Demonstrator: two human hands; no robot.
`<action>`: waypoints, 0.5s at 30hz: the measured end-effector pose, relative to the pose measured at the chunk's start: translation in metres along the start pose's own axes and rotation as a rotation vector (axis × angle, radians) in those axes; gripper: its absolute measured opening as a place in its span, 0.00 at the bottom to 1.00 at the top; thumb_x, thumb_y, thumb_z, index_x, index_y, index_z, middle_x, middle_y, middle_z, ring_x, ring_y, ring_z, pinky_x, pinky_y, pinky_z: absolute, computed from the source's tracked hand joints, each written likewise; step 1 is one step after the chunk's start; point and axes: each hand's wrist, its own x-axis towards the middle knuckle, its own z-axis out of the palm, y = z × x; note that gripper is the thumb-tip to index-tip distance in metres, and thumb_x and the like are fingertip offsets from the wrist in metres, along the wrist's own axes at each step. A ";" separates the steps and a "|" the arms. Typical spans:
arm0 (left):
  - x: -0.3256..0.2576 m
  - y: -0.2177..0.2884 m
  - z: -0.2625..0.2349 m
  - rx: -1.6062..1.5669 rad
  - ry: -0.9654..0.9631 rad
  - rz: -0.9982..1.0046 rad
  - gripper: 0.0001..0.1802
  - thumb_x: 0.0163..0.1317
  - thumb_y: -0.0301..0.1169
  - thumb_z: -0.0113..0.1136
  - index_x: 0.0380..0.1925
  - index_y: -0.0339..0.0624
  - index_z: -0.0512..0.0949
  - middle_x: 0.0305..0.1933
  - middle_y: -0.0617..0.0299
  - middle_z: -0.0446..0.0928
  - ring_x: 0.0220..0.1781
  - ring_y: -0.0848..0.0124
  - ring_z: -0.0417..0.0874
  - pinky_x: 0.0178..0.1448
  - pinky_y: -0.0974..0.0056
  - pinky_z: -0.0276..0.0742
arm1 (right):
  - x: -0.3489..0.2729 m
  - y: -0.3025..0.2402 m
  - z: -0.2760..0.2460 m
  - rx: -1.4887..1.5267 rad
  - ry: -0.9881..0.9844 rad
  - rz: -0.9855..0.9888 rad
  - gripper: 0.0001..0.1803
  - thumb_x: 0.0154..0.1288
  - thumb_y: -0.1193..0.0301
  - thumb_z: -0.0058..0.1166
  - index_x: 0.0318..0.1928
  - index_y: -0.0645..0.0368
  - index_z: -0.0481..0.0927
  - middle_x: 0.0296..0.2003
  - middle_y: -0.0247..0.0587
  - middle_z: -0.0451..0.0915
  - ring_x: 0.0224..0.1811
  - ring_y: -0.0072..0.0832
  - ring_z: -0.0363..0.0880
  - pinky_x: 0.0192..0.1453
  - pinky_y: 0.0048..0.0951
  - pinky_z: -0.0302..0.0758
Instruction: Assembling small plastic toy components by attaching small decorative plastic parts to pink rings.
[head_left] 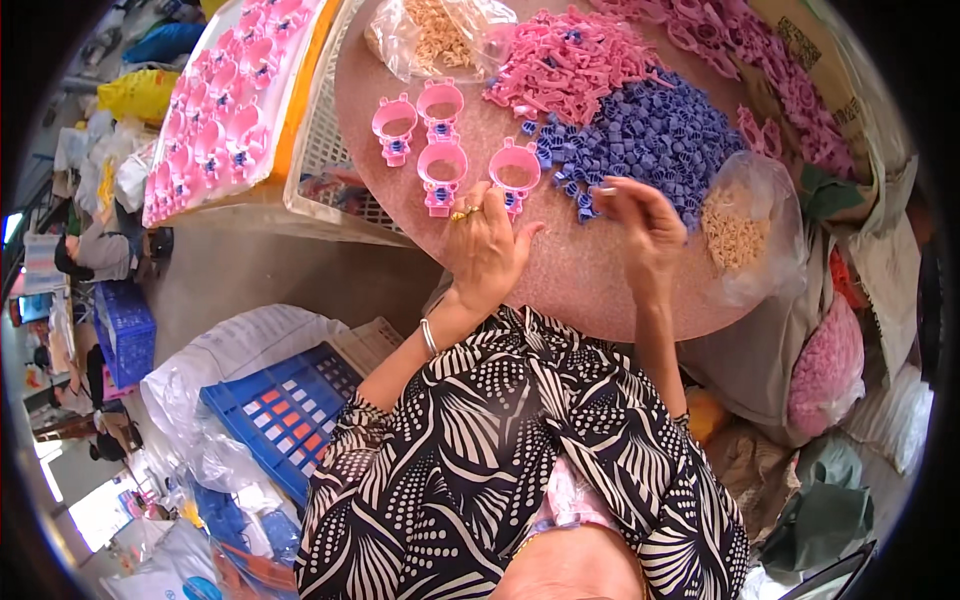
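Several pink plastic ring-shaped pieces (pixel 442 103), each with a small blue part low on it, lie on the round pinkish table. My left hand (pixel 485 250) rests by the nearest two, its fingertips at the lower end of the right-hand pink ring piece (pixel 515 160) and its thumb spread away. At the near edge of a heap of small blue plastic parts (pixel 650 135), my right hand (pixel 648 230) is raised with thumb and fingers drawn together. Whatever sits between those fingertips is too small to make out. Beyond the blue heap lies a pile of small pink plastic parts (pixel 565 60).
A clear bag of tan bits (pixel 735 225) sits right of my right hand, another tan-filled bag (pixel 440 35) at the far side. Left stands a white tray of pink pieces (pixel 225 110) over a white crate (pixel 330 150). A blue crate (pixel 270 410) is lower left.
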 end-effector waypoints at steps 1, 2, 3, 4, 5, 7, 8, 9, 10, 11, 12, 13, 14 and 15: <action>0.000 -0.001 0.003 -0.004 0.001 -0.005 0.32 0.44 0.38 0.74 0.44 0.36 0.67 0.44 0.46 0.72 0.46 0.52 0.74 0.50 0.54 0.70 | -0.002 0.003 0.010 -0.006 -0.003 0.002 0.09 0.67 0.82 0.49 0.45 0.65 0.79 0.37 0.42 0.83 0.38 0.25 0.82 0.46 0.23 0.79; -0.001 -0.002 0.006 -0.044 -0.050 -0.070 0.30 0.45 0.35 0.72 0.44 0.36 0.67 0.40 0.48 0.74 0.43 0.52 0.76 0.49 0.54 0.70 | -0.003 0.005 0.018 0.007 -0.035 0.020 0.09 0.66 0.83 0.49 0.44 0.65 0.79 0.37 0.42 0.83 0.38 0.25 0.82 0.46 0.23 0.79; -0.001 -0.003 0.008 -0.085 -0.102 -0.132 0.28 0.47 0.33 0.71 0.44 0.36 0.67 0.36 0.49 0.76 0.40 0.53 0.77 0.48 0.54 0.71 | -0.005 0.006 0.024 0.021 -0.066 0.038 0.09 0.65 0.84 0.50 0.44 0.65 0.79 0.37 0.42 0.83 0.39 0.25 0.83 0.47 0.24 0.79; -0.002 -0.004 0.009 -0.088 -0.102 -0.135 0.28 0.47 0.33 0.71 0.44 0.36 0.67 0.36 0.49 0.76 0.40 0.53 0.77 0.48 0.54 0.71 | -0.006 0.008 0.028 0.017 -0.067 0.040 0.09 0.65 0.84 0.50 0.44 0.65 0.79 0.37 0.42 0.83 0.39 0.25 0.83 0.47 0.24 0.79; -0.003 -0.005 0.010 -0.171 -0.032 -0.141 0.25 0.48 0.30 0.70 0.43 0.36 0.68 0.34 0.50 0.76 0.38 0.53 0.78 0.47 0.54 0.71 | -0.006 0.010 0.031 -0.062 -0.107 0.034 0.08 0.64 0.85 0.51 0.42 0.66 0.80 0.38 0.42 0.83 0.38 0.25 0.83 0.46 0.24 0.80; -0.005 -0.006 0.008 -0.258 0.037 -0.146 0.23 0.49 0.28 0.68 0.43 0.36 0.68 0.31 0.51 0.77 0.36 0.54 0.79 0.47 0.54 0.71 | -0.006 0.012 0.031 -0.144 -0.145 0.028 0.07 0.62 0.85 0.52 0.40 0.67 0.80 0.38 0.42 0.83 0.38 0.24 0.82 0.45 0.25 0.80; -0.006 -0.006 0.005 -0.276 0.052 -0.148 0.22 0.50 0.27 0.68 0.44 0.36 0.69 0.32 0.52 0.77 0.37 0.54 0.79 0.45 0.54 0.72 | -0.006 0.012 0.030 -0.272 -0.183 -0.092 0.07 0.61 0.86 0.53 0.39 0.68 0.80 0.38 0.42 0.83 0.37 0.24 0.82 0.44 0.25 0.81; -0.007 -0.005 0.003 -0.294 0.067 -0.149 0.22 0.51 0.26 0.67 0.44 0.36 0.69 0.34 0.52 0.78 0.37 0.55 0.80 0.43 0.54 0.73 | -0.006 0.013 0.030 -0.401 -0.221 -0.213 0.06 0.61 0.86 0.53 0.38 0.68 0.81 0.37 0.43 0.83 0.37 0.24 0.82 0.43 0.24 0.81; -0.008 -0.004 0.002 -0.296 0.067 -0.153 0.22 0.51 0.26 0.67 0.44 0.36 0.69 0.34 0.52 0.78 0.37 0.55 0.80 0.43 0.54 0.73 | -0.003 0.008 0.032 -0.475 -0.235 -0.383 0.07 0.59 0.87 0.53 0.37 0.69 0.81 0.37 0.44 0.83 0.36 0.25 0.83 0.41 0.24 0.81; -0.009 -0.004 0.001 -0.299 0.100 -0.127 0.23 0.51 0.26 0.67 0.46 0.36 0.69 0.34 0.52 0.78 0.37 0.56 0.81 0.43 0.55 0.74 | -0.004 0.009 0.031 -0.478 -0.238 -0.381 0.07 0.59 0.87 0.53 0.37 0.69 0.81 0.37 0.44 0.83 0.36 0.25 0.83 0.41 0.24 0.81; -0.010 -0.003 0.001 -0.302 0.133 -0.102 0.24 0.51 0.26 0.68 0.47 0.36 0.69 0.35 0.53 0.78 0.36 0.56 0.82 0.42 0.55 0.76 | -0.005 0.010 0.029 -0.507 -0.227 -0.416 0.07 0.58 0.87 0.55 0.37 0.68 0.81 0.37 0.44 0.82 0.37 0.26 0.83 0.41 0.24 0.81; -0.010 -0.001 -0.002 -0.302 0.136 -0.102 0.24 0.51 0.26 0.68 0.47 0.36 0.69 0.35 0.53 0.78 0.36 0.56 0.82 0.42 0.55 0.76 | -0.006 0.011 0.029 -0.534 -0.215 -0.456 0.08 0.57 0.87 0.56 0.38 0.68 0.80 0.37 0.44 0.82 0.37 0.27 0.83 0.42 0.24 0.81; -0.010 0.003 -0.004 -0.326 0.148 -0.087 0.24 0.52 0.26 0.68 0.48 0.36 0.69 0.35 0.53 0.78 0.36 0.56 0.82 0.41 0.56 0.77 | -0.007 0.010 0.031 -0.534 -0.217 -0.458 0.08 0.57 0.87 0.56 0.38 0.68 0.80 0.37 0.44 0.82 0.37 0.27 0.83 0.42 0.24 0.81; -0.010 0.005 -0.005 -0.349 0.160 -0.072 0.25 0.52 0.26 0.68 0.49 0.36 0.69 0.36 0.54 0.79 0.36 0.56 0.83 0.40 0.57 0.78 | -0.008 0.010 0.033 -0.478 -0.175 -0.449 0.09 0.55 0.85 0.59 0.38 0.65 0.81 0.36 0.43 0.82 0.37 0.27 0.82 0.41 0.24 0.81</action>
